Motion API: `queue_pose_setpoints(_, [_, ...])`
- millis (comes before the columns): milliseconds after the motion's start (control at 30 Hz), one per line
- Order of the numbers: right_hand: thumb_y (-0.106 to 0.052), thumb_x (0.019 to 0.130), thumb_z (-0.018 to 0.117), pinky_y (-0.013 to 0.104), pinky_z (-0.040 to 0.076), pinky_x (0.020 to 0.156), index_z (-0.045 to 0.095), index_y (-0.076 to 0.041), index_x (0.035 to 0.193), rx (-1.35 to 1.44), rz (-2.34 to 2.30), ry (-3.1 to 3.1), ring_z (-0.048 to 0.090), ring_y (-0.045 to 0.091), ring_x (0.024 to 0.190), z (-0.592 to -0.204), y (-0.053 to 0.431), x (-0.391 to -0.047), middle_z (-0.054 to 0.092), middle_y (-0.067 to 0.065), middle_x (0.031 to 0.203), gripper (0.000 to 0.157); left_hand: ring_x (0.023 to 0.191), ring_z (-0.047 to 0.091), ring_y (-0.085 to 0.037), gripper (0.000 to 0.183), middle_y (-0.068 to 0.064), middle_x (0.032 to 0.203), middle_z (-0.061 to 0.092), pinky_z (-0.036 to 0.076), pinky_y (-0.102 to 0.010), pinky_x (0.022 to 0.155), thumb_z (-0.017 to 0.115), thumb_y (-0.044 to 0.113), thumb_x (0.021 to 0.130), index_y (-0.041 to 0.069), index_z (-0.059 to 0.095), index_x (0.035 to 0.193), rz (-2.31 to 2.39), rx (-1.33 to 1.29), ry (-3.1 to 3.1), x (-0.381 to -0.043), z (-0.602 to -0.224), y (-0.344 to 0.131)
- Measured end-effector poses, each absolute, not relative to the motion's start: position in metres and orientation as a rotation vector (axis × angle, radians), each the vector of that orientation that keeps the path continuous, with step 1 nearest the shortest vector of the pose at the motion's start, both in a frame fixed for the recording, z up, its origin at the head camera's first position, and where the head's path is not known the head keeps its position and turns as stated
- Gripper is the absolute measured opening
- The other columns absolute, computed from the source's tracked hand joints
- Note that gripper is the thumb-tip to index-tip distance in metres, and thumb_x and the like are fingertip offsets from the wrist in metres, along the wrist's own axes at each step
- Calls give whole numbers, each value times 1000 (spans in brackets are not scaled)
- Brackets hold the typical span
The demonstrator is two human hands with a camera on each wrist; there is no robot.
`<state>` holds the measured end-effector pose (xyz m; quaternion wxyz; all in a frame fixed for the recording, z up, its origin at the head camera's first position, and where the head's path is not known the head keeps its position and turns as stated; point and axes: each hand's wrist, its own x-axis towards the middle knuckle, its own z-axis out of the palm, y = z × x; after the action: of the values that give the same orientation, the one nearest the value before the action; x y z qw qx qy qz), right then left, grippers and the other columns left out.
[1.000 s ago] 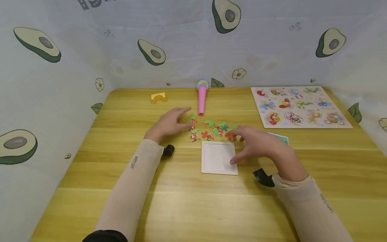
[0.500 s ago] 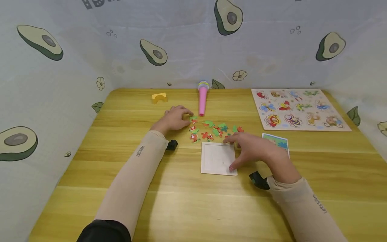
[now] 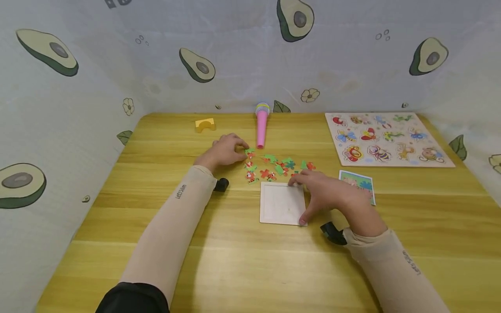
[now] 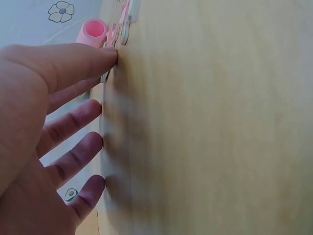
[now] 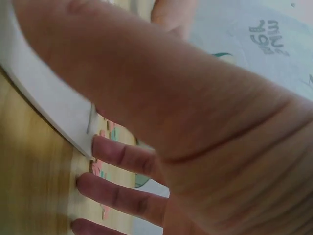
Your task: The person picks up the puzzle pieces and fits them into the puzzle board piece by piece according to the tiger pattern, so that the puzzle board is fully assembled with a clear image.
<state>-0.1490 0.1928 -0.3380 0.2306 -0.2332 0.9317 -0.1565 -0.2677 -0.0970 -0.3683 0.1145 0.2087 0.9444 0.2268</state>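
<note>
Red and green jigsaw pieces point(image 3: 269, 175) lie in a loose cluster at mid-table. My left hand point(image 3: 223, 151) is at their left end, its fingertips low on the wood by the outermost piece point(image 3: 249, 152). In the left wrist view the thumb point(image 4: 93, 59) lies over a piece's edge and the other fingers are spread; no firm hold shows. A white square puzzle tray point(image 3: 279, 204) lies just in front of the cluster. My right hand point(image 3: 326, 193) holds its right side, thumb at the near corner and fingers at the far edge.
A picture card point(image 3: 365, 184) lies partly behind my right hand. Farther back are a pink toy microphone point(image 3: 261, 128), a yellow arch block point(image 3: 205, 124) and an insect picture board point(image 3: 385, 141). The patterned cloth point(image 3: 242, 34) hangs behind the table edge.
My left hand has moved right and slightly away, its thumb drawing closer to the fingers. My right hand has come down from over the pieces onto the tray's side, uncovering more of the card.
</note>
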Motion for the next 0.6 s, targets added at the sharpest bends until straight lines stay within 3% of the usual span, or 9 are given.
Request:
queue_pose_setpoints(400, [-50,56,97,54,44,100,57,-11,131,-649,-389,2601,50,31,115,-339,188,-146,54,9,124,94,107,59,-17,35,1,119,67,31,-44,100,73,31,93,13,71,123,782,585,2783,-263,-368,-100])
queue_pose_setpoints(600, [-50,56,98,54,43,101,57,-9,130,-674,-400,2604,51,31,114,-340,189,-147,55,9,123,93,98,58,-16,39,2,114,66,47,-34,87,78,38,88,14,72,119,952,590,2738,-252,-363,-104])
